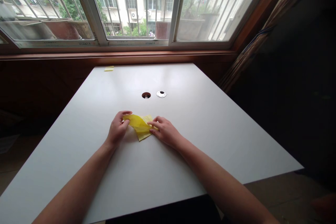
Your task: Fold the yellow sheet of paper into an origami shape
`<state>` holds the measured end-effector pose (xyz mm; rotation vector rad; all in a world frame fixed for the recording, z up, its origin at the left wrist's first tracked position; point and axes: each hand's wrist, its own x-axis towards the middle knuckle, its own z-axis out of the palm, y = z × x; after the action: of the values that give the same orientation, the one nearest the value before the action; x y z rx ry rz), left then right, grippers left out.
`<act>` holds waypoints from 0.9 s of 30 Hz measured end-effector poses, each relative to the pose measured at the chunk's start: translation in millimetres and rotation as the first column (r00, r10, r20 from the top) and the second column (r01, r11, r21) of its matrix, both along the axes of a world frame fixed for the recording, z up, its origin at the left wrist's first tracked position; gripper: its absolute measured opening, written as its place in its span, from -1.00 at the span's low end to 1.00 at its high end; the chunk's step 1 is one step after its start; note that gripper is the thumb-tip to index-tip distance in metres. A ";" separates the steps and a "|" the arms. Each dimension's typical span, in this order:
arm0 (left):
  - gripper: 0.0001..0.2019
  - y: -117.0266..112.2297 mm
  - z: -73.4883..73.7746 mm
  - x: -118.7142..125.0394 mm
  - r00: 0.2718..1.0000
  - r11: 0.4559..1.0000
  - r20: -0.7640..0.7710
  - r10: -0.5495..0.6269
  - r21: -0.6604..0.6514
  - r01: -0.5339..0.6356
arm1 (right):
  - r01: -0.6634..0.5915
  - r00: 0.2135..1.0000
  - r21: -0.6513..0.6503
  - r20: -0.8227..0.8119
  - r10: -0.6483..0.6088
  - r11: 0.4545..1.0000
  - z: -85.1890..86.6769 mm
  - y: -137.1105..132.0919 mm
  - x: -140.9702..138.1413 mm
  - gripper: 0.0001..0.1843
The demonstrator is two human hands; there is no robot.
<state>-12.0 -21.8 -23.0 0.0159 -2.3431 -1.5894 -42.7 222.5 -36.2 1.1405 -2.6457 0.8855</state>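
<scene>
A folded sheet of yellow paper (139, 126) lies in the middle of the white table (196, 126). My left hand (117, 129) pinches the paper's left corner between thumb and fingers and lifts that edge a little. My right hand (164, 131) rests on the paper's right side, fingers curled and pressing it down against the table. Part of the sheet is hidden under both hands.
A round cable hole (146, 95) and its white cap (161, 93) sit beyond the paper. A small yellow pad (109, 69) lies at the table's far left edge. A barred window (136, 7) spans the back; a curtain (252, 52) hangs at right.
</scene>
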 end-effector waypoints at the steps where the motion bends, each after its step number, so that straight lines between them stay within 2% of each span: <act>1: -0.65 0.5 -0.1 0.2 1.000 0.997 0.017 -0.015 0.070 0.014 | 0.000 1.000 0.004 0.001 0.000 1.000 0.1 -0.2 -0.2 -0.65; 3: -0.56 0.8 -0.4 1.0 0.999 0.986 0.020 -0.048 0.160 0.044 | -0.003 1.000 0.001 0.013 0.003 1.000 1.3 -0.5 -0.5 -0.62; 5: -0.50 -0.3 -0.5 1.8 0.996 0.979 0.013 -0.087 0.188 0.083 | -0.004 1.000 -0.013 0.029 0.004 1.000 3.3 -0.7 -0.7 -0.58; 8: -0.52 -5.0 0.6 1.9 0.977 0.954 0.044 -0.207 0.231 0.192 | -0.007 0.999 -0.023 0.044 0.008 1.000 5.2 -0.8 -0.9 -0.58; 11: -0.54 -13.1 3.4 0.8 0.922 0.899 0.107 -0.373 0.289 0.330 | -0.024 0.999 -0.009 0.035 0.024 1.000 3.6 -0.2 -1.5 -0.63; 15: -0.29 -23.4 7.9 1.1 0.834 0.829 0.131 -0.536 0.266 0.491 | -0.053 0.999 0.012 0.014 0.053 0.999 -2.0 2.1 -2.8 -0.63; 18: -0.16 -25.4 9.2 4.3 0.811 0.834 0.203 -0.549 0.186 0.519 | -0.091 0.996 0.016 0.000 0.091 0.996 -4.1 4.6 -3.3 -0.67; 21: -0.13 -22.4 9.2 7.8 0.826 0.850 0.200 -0.527 0.129 0.511 | -0.114 0.993 0.032 -0.001 0.114 0.993 -2.3 7.5 -3.0 -0.67; 27: -0.08 -15.9 14.1 11.7 0.817 0.839 0.201 -0.541 0.069 0.539 | -0.150 0.988 0.121 -0.019 0.153 0.981 8.8 10.4 2.6 -0.58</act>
<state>-0.3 -37.7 -8.9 -0.5580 -2.6643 -1.9289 -40.1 232.9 -27.4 1.3879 -2.6486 0.7366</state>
